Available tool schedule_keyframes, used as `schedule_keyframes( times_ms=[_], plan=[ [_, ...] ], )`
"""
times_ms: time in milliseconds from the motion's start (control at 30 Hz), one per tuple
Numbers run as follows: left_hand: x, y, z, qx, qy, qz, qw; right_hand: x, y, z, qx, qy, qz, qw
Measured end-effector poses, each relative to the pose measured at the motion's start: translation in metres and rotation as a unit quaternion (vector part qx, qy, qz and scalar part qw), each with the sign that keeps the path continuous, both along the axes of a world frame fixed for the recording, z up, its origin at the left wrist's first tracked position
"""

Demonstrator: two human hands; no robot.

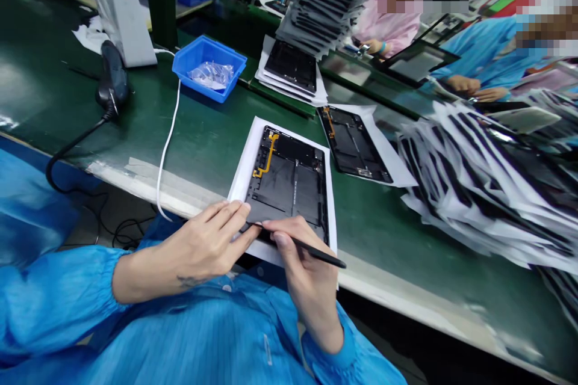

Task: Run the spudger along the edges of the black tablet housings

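A black tablet back housing with a yellow flex cable along its left side lies on white paper at the bench's front edge. My left hand rests with fingers stretched out over the housing's lower left corner, its thumb or finger near the tool's tip. Between the fingers of my right hand is a slim black tool, apparently tweezers, pointing left at that same corner. Whatever the tip touches is too small to make out.
A second housing lies to the right, before a large stack of papers and housings. Behind stand a blue bin with clear plastic bits and another stack. A black scanner and white cable are left. Co-workers sit opposite.
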State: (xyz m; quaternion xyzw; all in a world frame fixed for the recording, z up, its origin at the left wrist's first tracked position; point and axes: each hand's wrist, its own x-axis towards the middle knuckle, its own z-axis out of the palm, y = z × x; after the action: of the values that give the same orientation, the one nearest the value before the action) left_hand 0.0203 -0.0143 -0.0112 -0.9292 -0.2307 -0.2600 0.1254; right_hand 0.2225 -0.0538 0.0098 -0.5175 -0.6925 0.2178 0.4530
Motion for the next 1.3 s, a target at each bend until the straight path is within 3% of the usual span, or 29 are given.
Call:
schedule_keyframes(
  times_ms=[233, 433, 500, 800, 1067, 1167, 1300],
  plan=[
    [0.002, -0.003, -0.008, -0.011, -0.014, 0.011, 1.0, -0.002, 0.007, 0.007, 0.002, -0.04, 0.03, 0.999],
    [-0.013, 0.013, -0.006, -0.002, -0.083, -0.065, 0.994, -0.003, 0.011, 0.016, 0.017, -0.081, 0.077, 0.994],
    [-0.014, 0.015, -0.005, -0.018, -0.09, -0.063, 0.994, 0.001, 0.009, 0.017, 0.03, -0.089, 0.084, 0.992],
    [-0.006, 0.01, 0.013, 0.028, -0.034, -0.021, 0.999, 0.031, -0.014, 0.014, 0.024, -0.107, 0.006, 0.994],
    [0.021, 0.019, 0.013, -0.034, 0.004, -0.069, 0.997, 0.023, -0.021, 0.012, 0.056, -0.136, -0.019, 0.989],
    [0.027, 0.017, 0.012, -0.01, 0.009, -0.069, 0.998, 0.021, -0.025, 0.011, 0.074, -0.205, 0.011, 0.976],
    [0.026, 0.013, 0.014, 0.031, 0.02, -0.073, 0.997, 0.018, -0.03, 0.011, 0.146, -0.369, 0.056, 0.916]
  ],
)
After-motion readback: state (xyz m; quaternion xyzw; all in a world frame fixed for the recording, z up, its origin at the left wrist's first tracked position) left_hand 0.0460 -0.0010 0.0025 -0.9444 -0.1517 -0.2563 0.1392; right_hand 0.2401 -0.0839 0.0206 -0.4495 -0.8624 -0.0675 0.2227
